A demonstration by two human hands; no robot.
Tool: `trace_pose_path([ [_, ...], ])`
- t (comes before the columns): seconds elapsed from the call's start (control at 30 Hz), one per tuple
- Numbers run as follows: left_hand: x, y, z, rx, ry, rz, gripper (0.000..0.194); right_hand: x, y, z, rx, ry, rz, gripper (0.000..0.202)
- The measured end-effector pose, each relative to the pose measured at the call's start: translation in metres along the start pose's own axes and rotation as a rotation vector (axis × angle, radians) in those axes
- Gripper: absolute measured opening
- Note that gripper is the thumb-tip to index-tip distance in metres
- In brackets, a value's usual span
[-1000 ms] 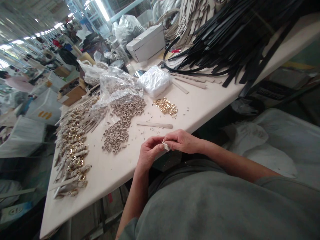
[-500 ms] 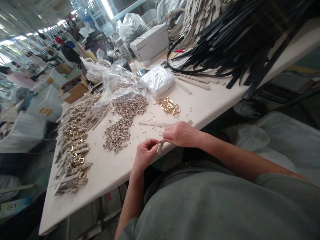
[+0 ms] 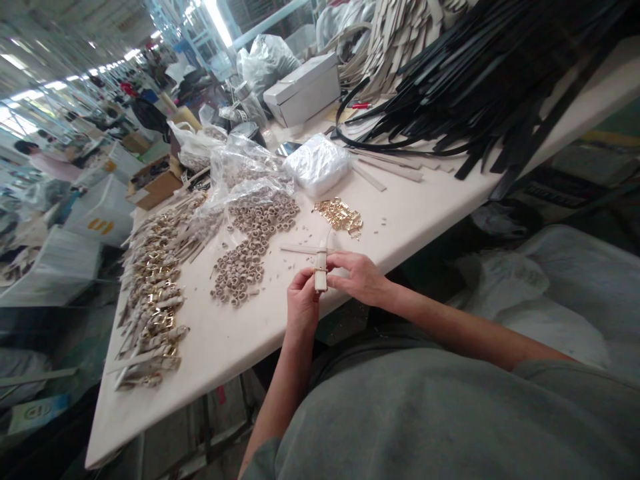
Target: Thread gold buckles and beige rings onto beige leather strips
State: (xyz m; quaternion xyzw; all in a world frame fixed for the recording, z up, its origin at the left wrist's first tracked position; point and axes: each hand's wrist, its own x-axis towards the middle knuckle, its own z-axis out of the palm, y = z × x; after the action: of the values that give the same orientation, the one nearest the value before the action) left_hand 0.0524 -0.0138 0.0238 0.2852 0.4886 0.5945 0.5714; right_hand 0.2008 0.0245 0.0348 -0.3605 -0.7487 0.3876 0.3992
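Between my two hands, over the table's near edge, a beige strap [image 3: 321,280] is folded with a gold buckle part across it. The fingers of my left hand [image 3: 303,297] pinch it from the left. My right hand [image 3: 357,275] grips it from the right, its thumb and fingers at the strap's edge. Just beyond them a thin beige strip [image 3: 299,249] lies on the table, and farther off is a small heap of gold buckles [image 3: 341,217]. To the left spreads a pile of beige strap loops [image 3: 240,267].
Finished-looking beige straps with gold buckles [image 3: 155,300] line the table's [image 3: 220,353] left side. Plastic bags [image 3: 245,160], a white wrapped bundle [image 3: 317,163] and a white box [image 3: 303,90] stand behind. Black straps [image 3: 450,100] cover the back right. A person [image 3: 50,163] is far left.
The strap has turned upright and flat in view, its folded end toward me. My right hand has moved lower along it, and my left hand has shifted slightly right.
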Motion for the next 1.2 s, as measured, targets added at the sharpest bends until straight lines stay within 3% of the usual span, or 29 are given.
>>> trace_pose_path([
  [0.17,-0.004,-0.009,0.002,0.120,0.016,0.078,0.023,0.002,-0.005,0.007,0.534,0.007,0.185,0.038],
  [0.37,-0.009,-0.009,0.008,0.272,0.009,0.142,0.024,0.000,-0.008,0.012,0.773,0.037,0.329,0.042],
  [0.47,-0.008,-0.006,0.005,0.316,-0.005,0.169,0.025,0.000,-0.005,0.005,0.686,0.045,0.290,0.041],
  [0.57,-0.004,0.000,-0.006,0.297,-0.001,0.202,0.028,-0.002,-0.003,-0.005,0.445,0.047,0.197,0.039],
  [0.67,-0.002,0.010,-0.021,0.302,-0.145,0.128,0.036,-0.007,-0.005,-0.012,0.285,-0.163,0.109,0.039],
  [0.77,-0.007,0.020,-0.032,0.333,-0.331,-0.019,0.039,-0.014,-0.005,-0.014,0.297,-0.374,0.104,0.040],
  [0.9,-0.014,0.025,-0.037,0.314,-0.460,-0.106,0.050,-0.019,-0.005,-0.013,0.344,-0.440,0.204,0.043],
  [1.2,-0.018,0.015,-0.036,0.300,-0.369,-0.089,0.048,-0.018,-0.005,-0.010,0.402,-0.412,0.202,0.044],
])
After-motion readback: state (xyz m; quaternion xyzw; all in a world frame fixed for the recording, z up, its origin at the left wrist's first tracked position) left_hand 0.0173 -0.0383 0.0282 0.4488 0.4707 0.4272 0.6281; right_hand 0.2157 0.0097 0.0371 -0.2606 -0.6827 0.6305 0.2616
